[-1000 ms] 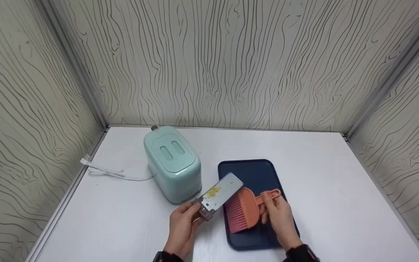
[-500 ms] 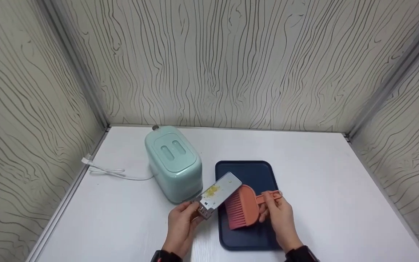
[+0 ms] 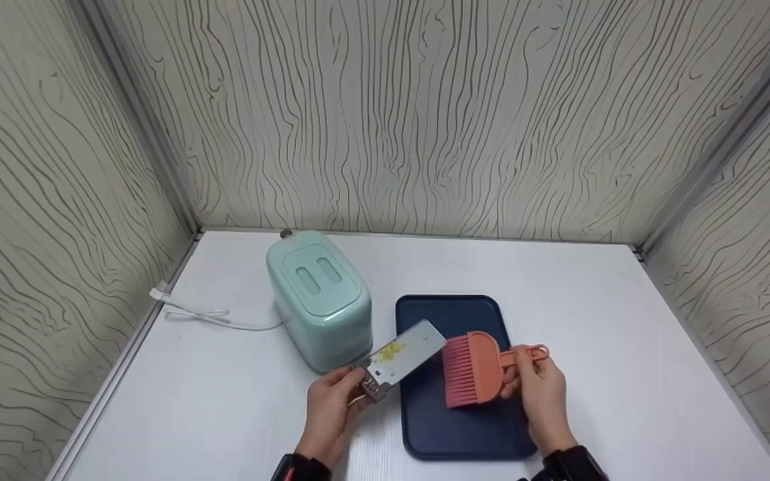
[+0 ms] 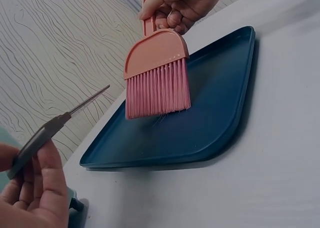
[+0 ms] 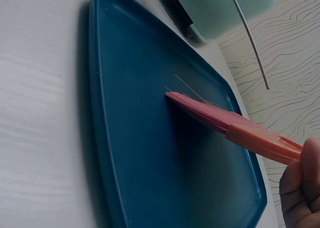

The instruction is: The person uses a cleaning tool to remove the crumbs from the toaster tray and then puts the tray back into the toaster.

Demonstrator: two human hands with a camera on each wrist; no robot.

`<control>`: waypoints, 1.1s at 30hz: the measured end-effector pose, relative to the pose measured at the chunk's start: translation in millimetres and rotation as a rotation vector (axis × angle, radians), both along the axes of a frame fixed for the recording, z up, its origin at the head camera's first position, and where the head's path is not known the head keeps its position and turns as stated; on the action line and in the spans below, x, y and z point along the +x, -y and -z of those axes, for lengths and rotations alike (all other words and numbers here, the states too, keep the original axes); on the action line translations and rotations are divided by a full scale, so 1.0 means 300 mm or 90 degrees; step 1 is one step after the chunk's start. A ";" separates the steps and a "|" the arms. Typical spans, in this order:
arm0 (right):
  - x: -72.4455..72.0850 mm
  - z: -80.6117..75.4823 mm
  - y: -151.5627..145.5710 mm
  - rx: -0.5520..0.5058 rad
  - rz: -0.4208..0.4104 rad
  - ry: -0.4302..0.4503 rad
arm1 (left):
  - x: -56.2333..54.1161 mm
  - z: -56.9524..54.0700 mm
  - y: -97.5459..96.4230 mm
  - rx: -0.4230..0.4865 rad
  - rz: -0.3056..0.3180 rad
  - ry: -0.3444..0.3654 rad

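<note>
My left hand [image 3: 328, 411] pinches the grey end of a toaster crumb tray [image 3: 413, 355], a thin metal plate with yellow crumbs on top. In the left wrist view the crumb tray [image 4: 49, 127] appears nearly edge-on, tilted, with its far end raised. My right hand [image 3: 544, 397] grips the handle of an orange brush [image 3: 486, 371] with pink bristles. Its bristles point left, just beside the crumb tray's far end in the head view. Both things are over a dark blue tray [image 3: 442, 434]; in the right wrist view the bristle tips hang close over its bottom.
A mint-green toaster [image 3: 321, 327] stands left of the blue tray, its top showing two oblong recesses. Its white cord [image 3: 224, 325] lies on the table [image 3: 211, 401] toward the left wall. Wood-patterned panels [image 3: 385, 120] enclose the table at the back and sides.
My right hand has drawn the brush to the right, away from the crumb tray. My left hand and the crumb tray have barely shifted. Yellow crumbs are still on the plate.
</note>
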State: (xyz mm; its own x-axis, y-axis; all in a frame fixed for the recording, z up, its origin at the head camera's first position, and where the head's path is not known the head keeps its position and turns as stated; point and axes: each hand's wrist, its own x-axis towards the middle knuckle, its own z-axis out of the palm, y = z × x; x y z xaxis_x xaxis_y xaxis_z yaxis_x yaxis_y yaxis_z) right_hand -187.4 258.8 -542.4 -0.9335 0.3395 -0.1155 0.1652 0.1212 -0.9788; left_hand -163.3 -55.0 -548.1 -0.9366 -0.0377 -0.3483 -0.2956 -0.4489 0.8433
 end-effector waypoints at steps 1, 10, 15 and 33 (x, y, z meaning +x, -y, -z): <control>-0.002 -0.002 -0.005 0.004 0.005 0.003 | -0.002 0.003 0.003 -0.005 0.001 0.001; -0.017 -0.010 -0.041 -0.014 0.020 0.001 | -0.015 0.005 0.013 -0.035 0.009 0.028; -0.020 -0.010 -0.051 0.002 0.027 -0.016 | -0.021 -0.002 0.013 -0.054 0.012 0.027; -0.037 -0.065 -0.070 0.059 0.021 -0.057 | -0.047 0.006 0.012 -0.109 0.063 0.013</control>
